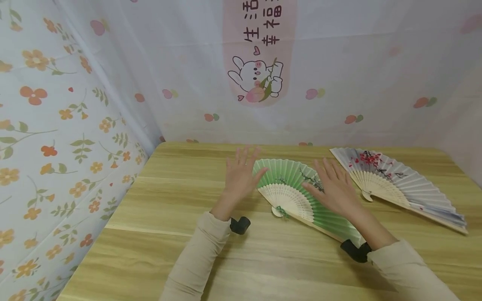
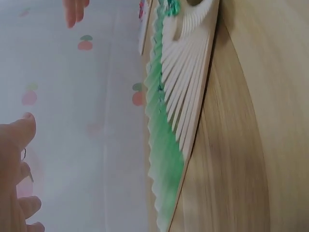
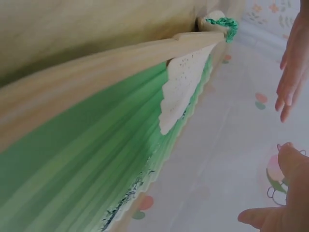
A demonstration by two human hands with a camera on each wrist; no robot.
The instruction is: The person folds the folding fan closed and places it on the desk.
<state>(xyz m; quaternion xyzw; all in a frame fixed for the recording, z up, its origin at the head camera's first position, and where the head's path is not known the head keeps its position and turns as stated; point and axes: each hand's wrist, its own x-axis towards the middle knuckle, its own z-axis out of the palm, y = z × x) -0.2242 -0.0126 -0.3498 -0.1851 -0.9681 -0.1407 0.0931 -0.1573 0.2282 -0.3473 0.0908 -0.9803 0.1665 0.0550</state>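
Observation:
A green folding fan (image 1: 290, 205) lies spread on the wooden table, its pale slatted ribs meeting at a pivot with a green tassel (image 3: 226, 25). My left hand (image 1: 241, 175) is raised over the fan's left edge, fingers straight and spread, holding nothing. Over the fan's right part my right hand (image 1: 335, 188) hovers with straight fingers, also holding nothing, and hides some of the green leaf. In the left wrist view the left hand (image 2: 14, 169) appears at the left edge, away from the fan. A white-grey folding fan (image 1: 399, 184) with red blossoms lies spread farther right.
The wooden table (image 1: 158, 217) ends at a white curtain (image 1: 180, 75) with a rabbit print and fruit motifs at the back. A flower-patterned cloth (image 1: 56, 167) hangs along the left side. Black wrist mounts (image 1: 241, 225) sit below each sleeve cuff.

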